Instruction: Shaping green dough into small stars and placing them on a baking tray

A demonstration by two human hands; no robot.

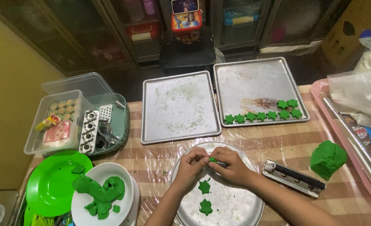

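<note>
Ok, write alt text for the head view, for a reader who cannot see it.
Two bare hands, left hand and right hand, pinch a small piece of green dough together over a round metal plate holding two green dough stars. Beyond lie an empty baking tray and another tray with a row of green stars.

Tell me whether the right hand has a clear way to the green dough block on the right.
Probably yes: the right hand is busy pinching dough, but only the metal press lies toward the dough block.
</note>
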